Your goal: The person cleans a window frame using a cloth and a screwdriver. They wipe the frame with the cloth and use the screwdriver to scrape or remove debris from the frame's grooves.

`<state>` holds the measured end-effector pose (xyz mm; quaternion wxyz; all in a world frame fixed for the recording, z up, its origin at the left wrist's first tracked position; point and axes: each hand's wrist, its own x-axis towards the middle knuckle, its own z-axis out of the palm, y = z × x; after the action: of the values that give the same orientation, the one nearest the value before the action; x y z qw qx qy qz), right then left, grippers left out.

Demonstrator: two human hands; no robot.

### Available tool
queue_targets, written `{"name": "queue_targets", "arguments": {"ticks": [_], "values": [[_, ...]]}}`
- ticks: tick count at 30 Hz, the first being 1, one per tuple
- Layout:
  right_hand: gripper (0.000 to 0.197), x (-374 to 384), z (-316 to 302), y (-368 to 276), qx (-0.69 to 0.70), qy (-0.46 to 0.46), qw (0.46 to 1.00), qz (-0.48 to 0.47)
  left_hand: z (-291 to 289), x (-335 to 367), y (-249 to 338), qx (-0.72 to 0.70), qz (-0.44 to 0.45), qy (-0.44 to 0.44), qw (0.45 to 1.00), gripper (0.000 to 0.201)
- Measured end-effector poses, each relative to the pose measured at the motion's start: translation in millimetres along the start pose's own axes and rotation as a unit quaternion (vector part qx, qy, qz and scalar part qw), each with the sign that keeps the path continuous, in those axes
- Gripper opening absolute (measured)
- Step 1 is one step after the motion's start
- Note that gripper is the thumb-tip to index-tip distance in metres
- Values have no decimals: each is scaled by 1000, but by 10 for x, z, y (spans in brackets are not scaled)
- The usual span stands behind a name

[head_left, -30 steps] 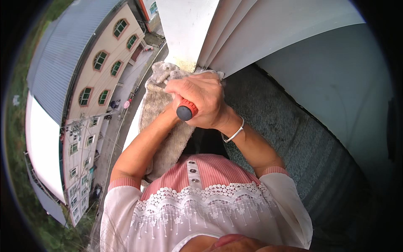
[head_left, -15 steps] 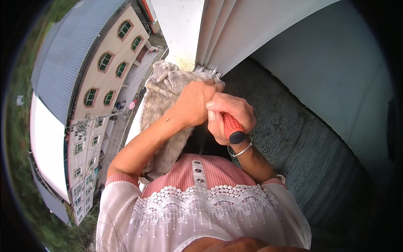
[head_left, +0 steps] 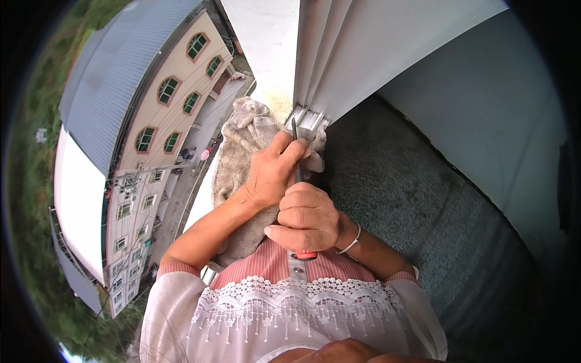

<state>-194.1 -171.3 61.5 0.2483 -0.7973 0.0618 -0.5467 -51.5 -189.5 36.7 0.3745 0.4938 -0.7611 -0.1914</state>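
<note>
A screwdriver (head_left: 307,255) with a red handle and a thin dark shaft points away from me, toward the sliding window track (head_left: 308,118). My right hand (head_left: 310,216) is closed round its handle, and only the butt end shows below the fist. Further up, my left hand (head_left: 275,170) pinches the shaft near the tip, which sticks out past the fingers. A stained beige cloth (head_left: 242,136) lies over the sill under my left hand and forearm. One bunched corner of it shows beside the left fingers; whether they grip it too is hidden.
The white window frame (head_left: 345,54) rises ahead, next to a white wall edge (head_left: 263,54). On the left is a drop to a street and a building (head_left: 163,91). A dark, rough surface (head_left: 411,193) spreads to the right, below a pale panel (head_left: 478,103).
Both hands have drawn back toward me from the track, bringing the screwdriver along. Its tip and the track's grooves now show. The right fist has turned and moved left.
</note>
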Motion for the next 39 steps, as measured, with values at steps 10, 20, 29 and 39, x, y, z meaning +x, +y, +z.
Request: {"name": "queue_targets", "arguments": {"ticks": [10,20,29,39], "values": [[32,278,150,435,-53,93,987,122,43,364,-260,-61,-101,-79,990,9],[30,309,129,393,-58,64,985,152,-30,372,-318,-101,-71,-95,988,18],[43,308,92,219,-53,18,996,71,-31,305,-199,-159,-46,-92,982,20],[19,0,-132,259,-44,128,984,118,168,317,-91,-55,-68,-50,995,28]]}}
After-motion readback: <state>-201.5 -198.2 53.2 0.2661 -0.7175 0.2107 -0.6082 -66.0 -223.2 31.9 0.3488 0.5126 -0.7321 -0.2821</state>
